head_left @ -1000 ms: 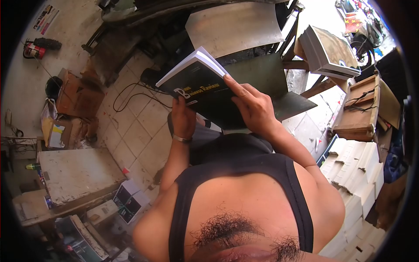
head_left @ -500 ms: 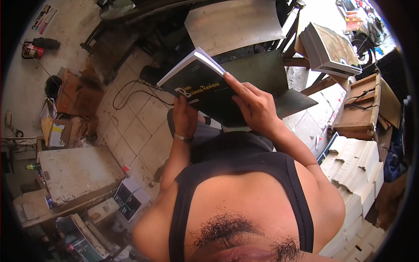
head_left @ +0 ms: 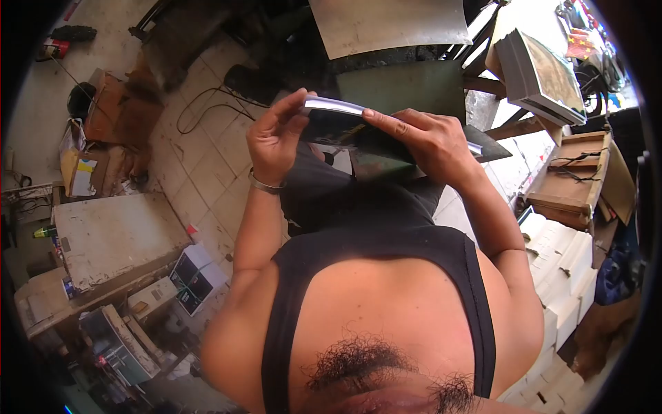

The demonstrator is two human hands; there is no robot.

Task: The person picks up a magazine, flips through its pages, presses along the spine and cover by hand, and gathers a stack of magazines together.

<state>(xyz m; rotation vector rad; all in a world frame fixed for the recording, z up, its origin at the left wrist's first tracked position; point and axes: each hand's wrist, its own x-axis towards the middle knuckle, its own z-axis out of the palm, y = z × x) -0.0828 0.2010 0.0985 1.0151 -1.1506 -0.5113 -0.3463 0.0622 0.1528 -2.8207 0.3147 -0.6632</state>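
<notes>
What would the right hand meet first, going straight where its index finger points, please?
Sliding along the book, the right hand would probably meet the left hand, though depth is unclear.

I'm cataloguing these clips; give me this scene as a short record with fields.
Held item: dark-covered paperback book with white pages, tilted
Left hand: gripping the book's upper left end
Right hand: holding the book's upper edge
Worn on left: silver-coloured metal band
Right side: stacked cream paper blocks, brown wooden crate
Beyond the book: flat pale grey sheet
</notes>
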